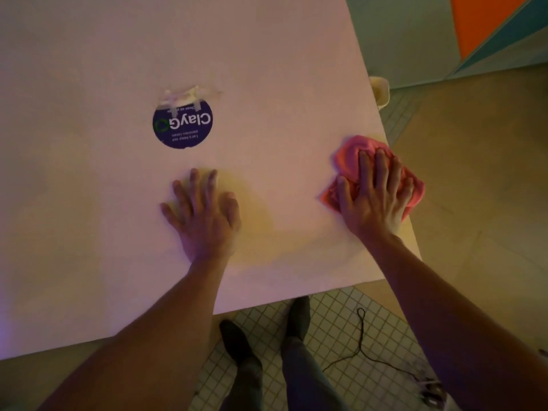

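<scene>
- Pressing down on a crumpled pink cloth (353,145) with the right hand (376,200): fingers (380,166) straight and slightly spread, laid flat on top, not curled round the fabric.
- Pink cloth directly beneath those fingers and the palm, with bunched folds showing past the fingertips and on both sides of them, right at the right-hand edge of the pale surface (89,203).
- Left hand (204,215) flat on the bare surface, fingers (194,185) straight, fanned out and released, holding nothing.
- Left fingers well apart from the cloth, off to the left of the right fingers.
- Just beyond the left fingertips, near but not touching: a round dark-blue sticker (183,127) printed "ClayGo", lettering upside down from this side.
- At the sticker's far rim, farther from the left fingers: strips of torn tape (189,94) stuck to the surface.
- Beyond the right fingertips, past the edge of the surface: a small cream object (380,90), too cut off to identify.
- Behind both wrists, below the near edge: tiled floor (335,318), a pair of dark shoes (237,339) and a thin black cord (360,345) trailing to the right.
</scene>
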`<state>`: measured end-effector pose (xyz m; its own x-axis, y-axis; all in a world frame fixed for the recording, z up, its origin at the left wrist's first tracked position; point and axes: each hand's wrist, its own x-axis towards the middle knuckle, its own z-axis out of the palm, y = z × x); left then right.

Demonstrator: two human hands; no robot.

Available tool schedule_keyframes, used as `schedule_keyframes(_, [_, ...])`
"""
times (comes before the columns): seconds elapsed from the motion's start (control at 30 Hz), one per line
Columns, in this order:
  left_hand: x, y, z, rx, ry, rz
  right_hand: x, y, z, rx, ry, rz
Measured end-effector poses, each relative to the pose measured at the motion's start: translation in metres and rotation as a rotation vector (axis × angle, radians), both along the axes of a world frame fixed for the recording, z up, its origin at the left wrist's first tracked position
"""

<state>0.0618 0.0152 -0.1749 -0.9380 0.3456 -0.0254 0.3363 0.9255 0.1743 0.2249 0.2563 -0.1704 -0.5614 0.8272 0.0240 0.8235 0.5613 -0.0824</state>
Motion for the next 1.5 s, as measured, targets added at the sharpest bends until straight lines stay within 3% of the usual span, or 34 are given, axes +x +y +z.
schedule_keyframes(0.33, [-0.004,0.002,0.001,-0.037,-0.005,0.009,-0.023,0.029,0.000,-0.006,0.018,0.015])
schedule_keyframes(0.73, [-0.002,-0.001,0.002,0.019,0.016,-0.025,0.082,-0.086,0.003,-0.011,-0.031,0.039])
schedule_keyframes(0.93, [0.004,-0.003,0.004,0.034,0.017,-0.042,0.090,-0.094,0.004,-0.023,-0.046,0.006])
schedule_keyframes(1.5, [-0.002,0.002,-0.001,-0.023,0.065,0.001,-0.066,-0.017,-0.003,0.001,0.029,0.064])
